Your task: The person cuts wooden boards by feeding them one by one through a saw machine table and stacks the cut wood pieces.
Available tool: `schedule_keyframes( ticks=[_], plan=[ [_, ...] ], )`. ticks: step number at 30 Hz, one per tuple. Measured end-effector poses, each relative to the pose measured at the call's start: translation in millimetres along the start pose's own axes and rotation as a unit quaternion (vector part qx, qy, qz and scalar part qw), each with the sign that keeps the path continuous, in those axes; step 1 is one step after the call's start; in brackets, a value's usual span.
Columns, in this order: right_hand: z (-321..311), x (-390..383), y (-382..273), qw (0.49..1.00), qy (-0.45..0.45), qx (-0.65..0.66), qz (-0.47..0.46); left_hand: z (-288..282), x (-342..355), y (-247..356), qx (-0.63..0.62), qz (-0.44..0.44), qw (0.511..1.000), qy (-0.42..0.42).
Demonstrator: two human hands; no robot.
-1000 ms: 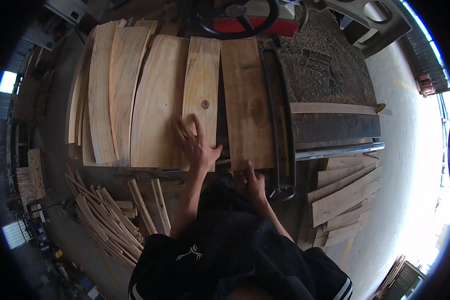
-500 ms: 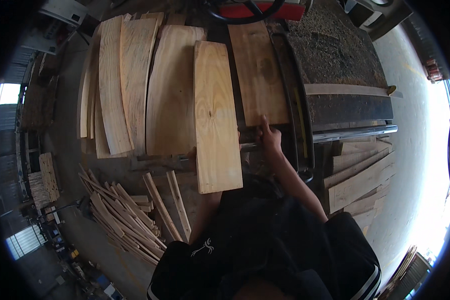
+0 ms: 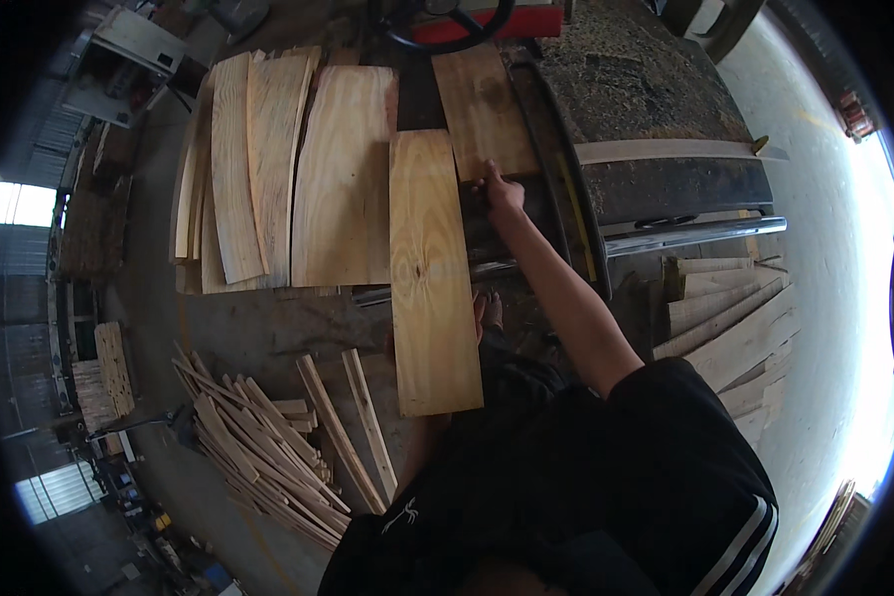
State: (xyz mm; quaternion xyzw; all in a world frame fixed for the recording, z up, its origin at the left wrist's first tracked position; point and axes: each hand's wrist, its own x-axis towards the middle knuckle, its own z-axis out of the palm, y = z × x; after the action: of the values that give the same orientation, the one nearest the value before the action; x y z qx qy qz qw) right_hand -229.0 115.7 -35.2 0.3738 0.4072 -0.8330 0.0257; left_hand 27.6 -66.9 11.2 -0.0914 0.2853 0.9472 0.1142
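- Now, in the head view, the left hand has its grip on the pale board, left of the darker board.
- The right hand touches the darker board's near end; I can't tell if its grip pinches.
- Pushing that board away looks like the step; next calls for straight, steady hands.

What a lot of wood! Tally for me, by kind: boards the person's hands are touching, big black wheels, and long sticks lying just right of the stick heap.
Boards: 2 (paler board, browner board)
Black wheel: 1
Long sticks: 2
Total: 5
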Motion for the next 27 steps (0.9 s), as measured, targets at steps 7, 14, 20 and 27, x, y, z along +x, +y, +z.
schedule_keyframes(
  ticks=[7, 14, 20, 27],
  plan=[
    [13.3, 29.1, -23.2, 0.994, -0.067, 0.082, -0.010, 17.7, -18.0, -41.5, -0.002, 0.008, 1.000, -0.009],
    [-80.4, -135.8, 0.0, 0.916, -0.246, -0.270, -0.165, 0.3, -71.9, -59.3, -0.014, 0.052, 0.996, 0.068],
    [-203.3, -266.5, 14.7, 0.854, -0.327, -0.362, -0.181, 29.4, -74.1, -66.9, 0.013, -0.081, 0.996, 0.046],
    [-211.7, -266.1, 30.9, 0.915, -0.248, -0.242, -0.207, 22.4, -37.7, -68.8, 0.187, -0.044, 0.976, 0.099]
  ],
)
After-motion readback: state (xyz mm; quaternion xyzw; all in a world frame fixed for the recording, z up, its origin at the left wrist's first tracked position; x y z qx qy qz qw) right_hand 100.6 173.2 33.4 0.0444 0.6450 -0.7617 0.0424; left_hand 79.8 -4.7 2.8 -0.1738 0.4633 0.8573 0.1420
